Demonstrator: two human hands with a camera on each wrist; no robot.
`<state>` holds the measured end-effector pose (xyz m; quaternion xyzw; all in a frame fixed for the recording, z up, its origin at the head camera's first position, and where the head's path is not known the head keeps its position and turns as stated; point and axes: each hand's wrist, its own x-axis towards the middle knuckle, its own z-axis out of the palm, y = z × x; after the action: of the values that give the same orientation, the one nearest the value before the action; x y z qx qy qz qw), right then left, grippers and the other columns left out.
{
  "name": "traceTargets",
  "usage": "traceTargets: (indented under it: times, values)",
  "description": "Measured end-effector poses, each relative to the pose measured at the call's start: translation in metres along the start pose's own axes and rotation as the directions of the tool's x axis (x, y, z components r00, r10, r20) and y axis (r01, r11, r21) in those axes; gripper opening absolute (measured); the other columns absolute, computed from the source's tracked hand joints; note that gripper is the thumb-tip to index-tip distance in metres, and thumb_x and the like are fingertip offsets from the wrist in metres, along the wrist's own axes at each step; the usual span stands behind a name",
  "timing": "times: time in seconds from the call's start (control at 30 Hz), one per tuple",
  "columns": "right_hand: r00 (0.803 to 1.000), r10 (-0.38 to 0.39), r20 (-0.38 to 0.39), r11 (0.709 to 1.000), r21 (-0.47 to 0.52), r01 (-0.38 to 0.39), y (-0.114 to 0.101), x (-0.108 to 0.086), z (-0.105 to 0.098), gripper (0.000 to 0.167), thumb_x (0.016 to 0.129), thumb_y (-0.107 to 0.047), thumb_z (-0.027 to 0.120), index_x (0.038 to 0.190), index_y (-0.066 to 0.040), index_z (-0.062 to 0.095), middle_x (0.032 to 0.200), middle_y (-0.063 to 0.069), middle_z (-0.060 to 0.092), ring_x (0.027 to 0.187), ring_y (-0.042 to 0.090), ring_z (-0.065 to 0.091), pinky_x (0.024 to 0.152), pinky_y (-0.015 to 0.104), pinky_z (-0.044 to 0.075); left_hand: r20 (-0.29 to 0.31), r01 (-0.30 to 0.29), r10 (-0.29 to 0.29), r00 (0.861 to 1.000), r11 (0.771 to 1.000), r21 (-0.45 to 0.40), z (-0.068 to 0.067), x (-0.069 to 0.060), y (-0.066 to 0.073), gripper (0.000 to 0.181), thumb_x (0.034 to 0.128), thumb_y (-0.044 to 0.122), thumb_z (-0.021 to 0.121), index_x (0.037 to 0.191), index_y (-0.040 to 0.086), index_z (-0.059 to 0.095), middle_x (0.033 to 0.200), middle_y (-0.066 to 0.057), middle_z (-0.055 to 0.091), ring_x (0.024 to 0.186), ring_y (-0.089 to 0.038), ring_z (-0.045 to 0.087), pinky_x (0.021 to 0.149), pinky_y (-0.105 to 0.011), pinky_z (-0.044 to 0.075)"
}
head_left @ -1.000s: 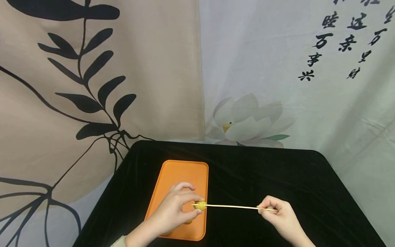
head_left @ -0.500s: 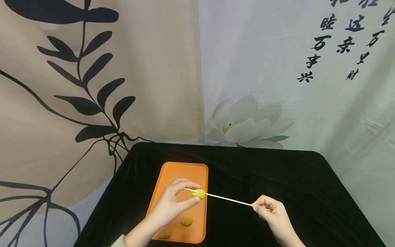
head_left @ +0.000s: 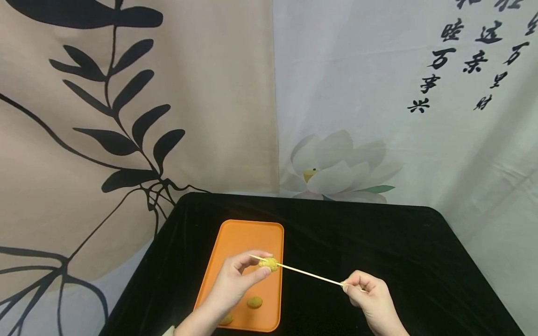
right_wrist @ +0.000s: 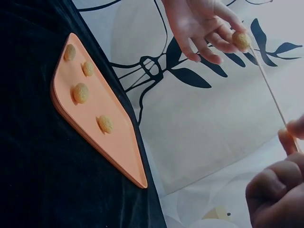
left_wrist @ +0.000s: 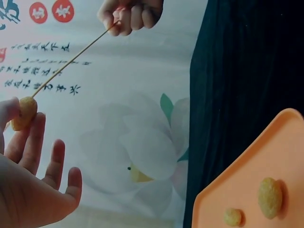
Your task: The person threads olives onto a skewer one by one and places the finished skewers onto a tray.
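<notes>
In the head view my left hand (head_left: 229, 282) pinches a rough yellow ball of food (head_left: 268, 264) between thumb and fingers, above the orange tray. A thin wooden skewer (head_left: 308, 274) runs through the ball, and its tip comes out on the left side. The skewer slopes down to the right, where the thumb and fingers of my right hand (head_left: 366, 296) grip it near its other end. In the right wrist view the other left-hand fingers are spread away from the ball (right_wrist: 241, 41). The left wrist view shows the skewer (left_wrist: 71, 61) stretched between both hands.
Several similar yellow balls lie apart on the orange tray (right_wrist: 118, 152), one of them a ball (head_left: 254, 302) near its front. A black cloth (head_left: 357, 233) covers the table. Printed curtains (head_left: 210, 93) hang behind its far edge.
My left hand has lifted the ball, tilting the skewer from nearly level to sloping down rightward. My right hand has shifted a little left. Balls on the tray have come into view.
</notes>
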<state>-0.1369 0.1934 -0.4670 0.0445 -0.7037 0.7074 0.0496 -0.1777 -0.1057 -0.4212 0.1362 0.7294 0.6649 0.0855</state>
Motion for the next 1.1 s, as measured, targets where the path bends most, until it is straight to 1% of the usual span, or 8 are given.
traceTargets:
  times: [0.17, 0.43, 0.6, 0.73, 0.8, 0.93, 1.03, 1.1]
  values:
    - [0.999, -0.019, 0.028, 1.0, -0.003, 0.019, 0.0, 0.0, -0.002, 0.021, 0.083, 0.015, 0.059, 0.073, -0.003, 0.063, 0.055, -0.006, 0.04, 0.045, 0.017, 0.027, 0.038, 0.035, 0.019, 0.002, 0.011, -0.011, 1.0, 1.0, -0.03, 0.003, -0.001, -0.002, 0.027, 0.0866, 0.015, 0.072, 0.112, 0.005, 0.068, 0.11, -0.008, 0.068, 0.106, -0.026, 0.057, 0.094, -0.043, 0.039]
    - [0.997, -0.057, 0.056, 0.998, 0.017, 0.056, 0.001, -0.002, 0.002, 0.022, 0.082, 0.015, 0.06, 0.073, -0.005, 0.063, 0.054, 0.0, 0.037, 0.045, 0.015, 0.027, 0.038, 0.035, 0.02, 0.016, 0.033, -0.032, 0.999, 0.998, -0.047, 0.009, -0.002, -0.003, 0.028, 0.0877, 0.018, 0.072, 0.112, 0.004, 0.068, 0.112, -0.008, 0.067, 0.108, -0.025, 0.055, 0.094, -0.042, 0.039]
    - [0.999, -0.027, 0.045, 1.0, 0.009, 0.027, 0.0, -0.002, 0.005, 0.019, 0.083, 0.013, 0.059, 0.072, -0.003, 0.06, 0.055, -0.005, 0.038, 0.045, 0.01, 0.029, 0.038, 0.033, 0.02, 0.008, 0.036, -0.036, 0.999, 0.998, -0.045, 0.011, -0.001, -0.004, 0.029, 0.0877, 0.017, 0.072, 0.112, 0.003, 0.068, 0.116, -0.011, 0.066, 0.11, -0.026, 0.054, 0.095, -0.043, 0.038]
    - [0.999, 0.007, 0.035, 1.0, -0.015, -0.007, -0.001, -0.002, 0.008, 0.017, 0.083, 0.011, 0.061, 0.072, -0.002, 0.059, 0.055, -0.007, 0.04, 0.046, 0.006, 0.032, 0.038, 0.032, 0.021, 0.002, 0.036, -0.036, 0.999, 0.998, -0.042, 0.012, -0.001, -0.004, 0.027, 0.0877, 0.017, 0.072, 0.112, 0.004, 0.068, 0.116, -0.009, 0.066, 0.109, -0.026, 0.054, 0.094, -0.041, 0.039]
    - [0.999, 0.009, 0.04, 1.0, -0.03, -0.008, -0.001, -0.002, 0.008, 0.017, 0.083, 0.011, 0.061, 0.072, -0.001, 0.06, 0.055, -0.007, 0.039, 0.046, 0.006, 0.032, 0.038, 0.032, 0.022, 0.004, 0.038, -0.038, 0.999, 0.999, -0.039, 0.012, -0.001, -0.004, 0.027, 0.0878, 0.017, 0.072, 0.111, 0.004, 0.068, 0.115, -0.008, 0.066, 0.108, -0.026, 0.054, 0.093, -0.041, 0.039]
    - [0.999, 0.015, 0.034, 0.995, -0.095, -0.012, -0.005, -0.001, 0.007, 0.016, 0.081, 0.011, 0.062, 0.072, -0.002, 0.062, 0.054, -0.007, 0.041, 0.047, 0.005, 0.034, 0.039, 0.028, 0.028, 0.022, 0.029, -0.029, 0.999, 0.999, -0.026, 0.012, -0.001, -0.005, 0.026, 0.0875, 0.017, 0.072, 0.11, 0.004, 0.069, 0.111, -0.007, 0.068, 0.105, -0.026, 0.056, 0.093, -0.043, 0.038]
    - [1.0, 0.006, 0.014, 0.988, -0.157, -0.004, -0.009, -0.001, 0.006, 0.017, 0.079, 0.011, 0.064, 0.071, -0.005, 0.064, 0.054, -0.008, 0.043, 0.048, 0.003, 0.035, 0.042, 0.024, 0.033, 0.037, 0.012, -0.012, 0.999, 1.0, -0.006, 0.011, -0.001, -0.007, 0.025, 0.0868, 0.017, 0.073, 0.109, 0.005, 0.07, 0.106, -0.006, 0.07, 0.103, -0.025, 0.058, 0.093, -0.044, 0.036]
    - [1.0, -0.021, 0.017, 0.982, -0.188, 0.024, -0.011, 0.0, 0.006, 0.018, 0.078, 0.011, 0.065, 0.071, -0.005, 0.065, 0.056, -0.009, 0.047, 0.05, 0.002, 0.035, 0.043, 0.025, 0.033, 0.043, 0.004, -0.004, 0.999, 1.0, -0.001, 0.012, -0.001, -0.008, 0.024, 0.0863, 0.016, 0.073, 0.108, 0.006, 0.07, 0.104, -0.006, 0.071, 0.101, -0.024, 0.059, 0.093, -0.044, 0.036]
